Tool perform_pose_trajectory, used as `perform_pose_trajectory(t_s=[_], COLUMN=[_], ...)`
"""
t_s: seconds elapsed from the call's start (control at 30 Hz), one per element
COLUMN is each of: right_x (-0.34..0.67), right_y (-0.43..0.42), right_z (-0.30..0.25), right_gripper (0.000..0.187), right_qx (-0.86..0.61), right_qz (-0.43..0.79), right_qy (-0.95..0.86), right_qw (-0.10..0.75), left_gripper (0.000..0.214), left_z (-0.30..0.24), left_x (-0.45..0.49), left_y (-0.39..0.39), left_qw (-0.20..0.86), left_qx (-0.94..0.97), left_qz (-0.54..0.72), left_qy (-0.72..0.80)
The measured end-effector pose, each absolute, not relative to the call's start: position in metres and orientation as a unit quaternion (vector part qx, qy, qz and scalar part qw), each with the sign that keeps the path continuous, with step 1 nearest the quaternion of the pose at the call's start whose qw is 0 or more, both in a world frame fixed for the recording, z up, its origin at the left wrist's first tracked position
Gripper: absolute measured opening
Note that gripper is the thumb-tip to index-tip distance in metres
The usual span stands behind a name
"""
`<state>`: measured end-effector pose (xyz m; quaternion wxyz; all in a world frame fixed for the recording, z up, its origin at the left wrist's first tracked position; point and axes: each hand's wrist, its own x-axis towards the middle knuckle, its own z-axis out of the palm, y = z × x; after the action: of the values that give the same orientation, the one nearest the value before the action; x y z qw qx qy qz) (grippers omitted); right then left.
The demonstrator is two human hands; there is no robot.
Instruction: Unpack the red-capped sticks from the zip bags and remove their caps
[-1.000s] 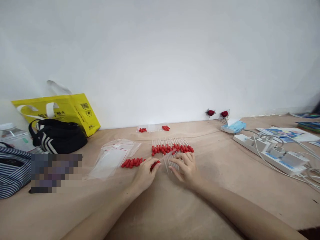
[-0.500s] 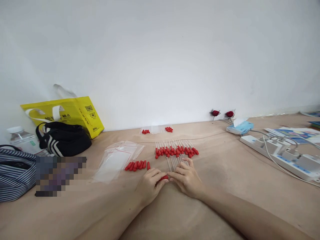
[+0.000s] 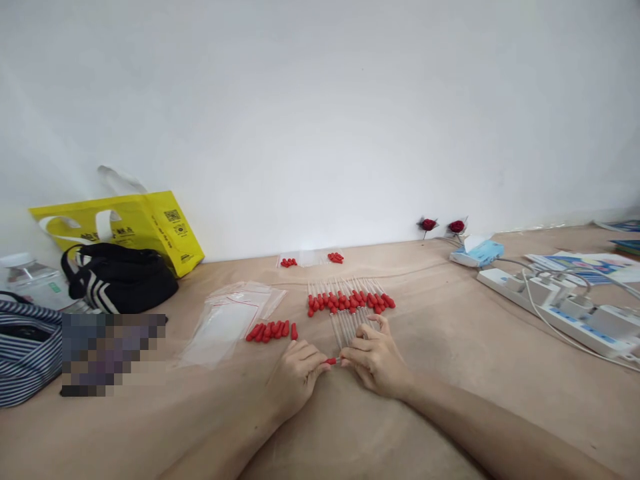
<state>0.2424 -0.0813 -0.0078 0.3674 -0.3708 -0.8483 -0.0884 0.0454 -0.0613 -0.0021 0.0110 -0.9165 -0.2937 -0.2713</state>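
Note:
My left hand (image 3: 298,371) pinches a red cap (image 3: 330,361) between thumb and fingers. My right hand (image 3: 374,355) pinches the end of a thin clear tube (image 3: 341,331) and meets the cap at its tip. The two hands touch near the table's middle. Just beyond them lies a row of clear tubes with red caps (image 3: 350,301). A small heap of loose red caps (image 3: 271,330) lies left of my left hand.
Clear zip bags (image 3: 227,320) lie left of the caps. A yellow bag (image 3: 125,223), a black bag (image 3: 117,277) and a striped bag (image 3: 23,350) stand at the left. A power strip with cables (image 3: 555,303), a tissue pack (image 3: 475,252) and two small red roses (image 3: 443,226) are at the right.
My left hand carried a red cap from beside the loose heap toward me. My right hand drew a tube from the row, and both hands now meet at the cap.

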Motion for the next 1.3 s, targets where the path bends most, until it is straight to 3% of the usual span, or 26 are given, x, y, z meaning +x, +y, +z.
perform_pose_trajectory(t_s=[0.2,0.43,0.7,0.83,1.07,1.3], right_x=[0.246,0.276,0.275,0.265,0.232,0.223], right_y=[-0.085,-0.079,-0.061,-0.044,-0.030,-0.037], right_z=[-0.009,-0.016,-0.021,-0.011,-0.016,-0.019], right_gripper=[0.019,0.025,0.030,0.026,0.022,0.018], right_qx=[-0.375,-0.466,-0.502,-0.502,-0.518,-0.514], right_qz=[-0.085,-0.039,0.019,0.012,-0.028,-0.051], right_qy=[-0.846,-0.793,-0.747,-0.746,-0.776,-0.802], right_qw=[0.370,0.391,0.436,0.437,0.357,0.300], left_gripper=[0.031,0.023,0.034,0.044,0.032,0.032], left_z=[0.003,-0.002,0.026,0.028,0.026,0.030], left_x=[0.044,0.029,-0.011,-0.032,-0.030,-0.024], left_y=[-0.064,-0.058,-0.025,-0.010,-0.011,-0.017], left_qw=[0.008,-0.074,-0.028,-0.034,-0.051,0.016], left_qx=[-0.918,-0.867,-0.700,-0.680,-0.711,-0.715], left_qz=[-0.274,-0.346,-0.435,-0.408,-0.329,-0.380], left_qy=[-0.286,-0.350,-0.565,-0.607,-0.619,-0.587])
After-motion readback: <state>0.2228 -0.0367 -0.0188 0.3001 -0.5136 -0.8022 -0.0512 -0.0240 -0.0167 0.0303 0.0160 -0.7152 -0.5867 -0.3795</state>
